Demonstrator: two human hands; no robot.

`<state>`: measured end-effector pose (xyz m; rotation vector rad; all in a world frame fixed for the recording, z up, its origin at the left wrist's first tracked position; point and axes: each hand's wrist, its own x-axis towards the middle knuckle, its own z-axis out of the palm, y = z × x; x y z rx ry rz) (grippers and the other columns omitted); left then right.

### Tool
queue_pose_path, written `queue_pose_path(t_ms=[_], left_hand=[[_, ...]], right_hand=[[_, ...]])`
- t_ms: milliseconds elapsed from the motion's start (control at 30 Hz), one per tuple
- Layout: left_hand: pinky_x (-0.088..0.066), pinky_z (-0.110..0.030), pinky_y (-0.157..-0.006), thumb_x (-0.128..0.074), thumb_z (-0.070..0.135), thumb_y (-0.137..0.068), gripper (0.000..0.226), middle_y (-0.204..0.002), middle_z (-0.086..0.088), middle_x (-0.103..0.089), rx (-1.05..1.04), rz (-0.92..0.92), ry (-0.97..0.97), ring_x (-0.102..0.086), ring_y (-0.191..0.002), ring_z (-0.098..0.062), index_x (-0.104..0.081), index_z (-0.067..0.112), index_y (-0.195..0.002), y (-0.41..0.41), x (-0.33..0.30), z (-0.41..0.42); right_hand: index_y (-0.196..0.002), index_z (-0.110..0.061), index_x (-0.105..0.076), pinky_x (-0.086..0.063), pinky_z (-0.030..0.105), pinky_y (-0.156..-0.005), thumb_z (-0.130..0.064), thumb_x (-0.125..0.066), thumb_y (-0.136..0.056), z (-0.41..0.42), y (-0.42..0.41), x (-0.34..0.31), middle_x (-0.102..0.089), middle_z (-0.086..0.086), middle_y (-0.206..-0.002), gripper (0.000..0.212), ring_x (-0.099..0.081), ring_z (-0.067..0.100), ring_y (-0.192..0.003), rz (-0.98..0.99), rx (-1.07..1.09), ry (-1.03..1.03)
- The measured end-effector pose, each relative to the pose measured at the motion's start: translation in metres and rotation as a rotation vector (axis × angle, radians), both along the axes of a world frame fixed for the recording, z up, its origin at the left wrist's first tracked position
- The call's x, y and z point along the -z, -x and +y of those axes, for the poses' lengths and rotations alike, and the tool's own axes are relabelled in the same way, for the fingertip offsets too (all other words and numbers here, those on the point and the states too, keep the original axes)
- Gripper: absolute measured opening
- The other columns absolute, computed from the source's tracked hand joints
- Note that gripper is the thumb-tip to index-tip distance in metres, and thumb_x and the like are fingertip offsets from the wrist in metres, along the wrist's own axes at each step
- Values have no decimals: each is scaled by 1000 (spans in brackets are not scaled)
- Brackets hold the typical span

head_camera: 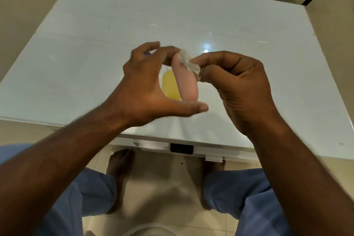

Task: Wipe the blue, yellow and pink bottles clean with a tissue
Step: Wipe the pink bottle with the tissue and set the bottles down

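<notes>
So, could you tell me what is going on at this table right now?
A person is wiping bottles with a tissue. The left hand holds the pink bottle above the white table, fingers at its top and thumb under its base. The right hand pinches a crumpled tissue against the bottle's upper part. The yellow bottle lies on the table just behind the pink one, partly hidden. Something purple-blue peeks out behind the left fingers, too hidden to identify.
</notes>
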<state>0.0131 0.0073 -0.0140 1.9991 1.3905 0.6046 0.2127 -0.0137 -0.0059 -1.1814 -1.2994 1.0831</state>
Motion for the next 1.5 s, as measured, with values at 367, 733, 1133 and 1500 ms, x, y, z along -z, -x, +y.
queue_pose_path(t_ms=[367,733,1133,1500], left_hand=[[-44,-47,-110,-62,100,-41,118,-144,15,-45,35,3,9,-37,-140,-14,-45,41,-141,-6,6,-5],[-40,-47,-110,-67,94,-43,100,-131,24,-48,29,0,-56,-38,-136,-12,-45,46,-129,-5,7,3],[-41,-47,-109,-55,102,-44,113,-139,15,-49,-20,51,-89,-41,-133,-14,-45,39,-137,-7,10,7],[-35,-34,-103,-54,103,-42,117,-136,20,-47,-42,41,-66,-40,-133,-11,-44,40,-140,-5,12,9]], right_hand=[[-96,-14,-83,-60,30,-85,5,-64,-94,3,0,4,-81,-3,-92,27,-77,14,-92,-73,11,-43],[-90,-15,-81,-60,34,-87,6,-60,-90,2,4,2,-78,-1,-90,29,-75,18,-93,-58,-86,-77],[-86,-19,-81,-64,40,-89,0,-64,-90,4,0,5,-80,0,-92,26,-76,20,-96,-88,8,-58],[-89,-17,-80,-61,29,-85,2,-61,-91,4,6,4,-80,-1,-92,27,-77,16,-94,-55,12,-24]])
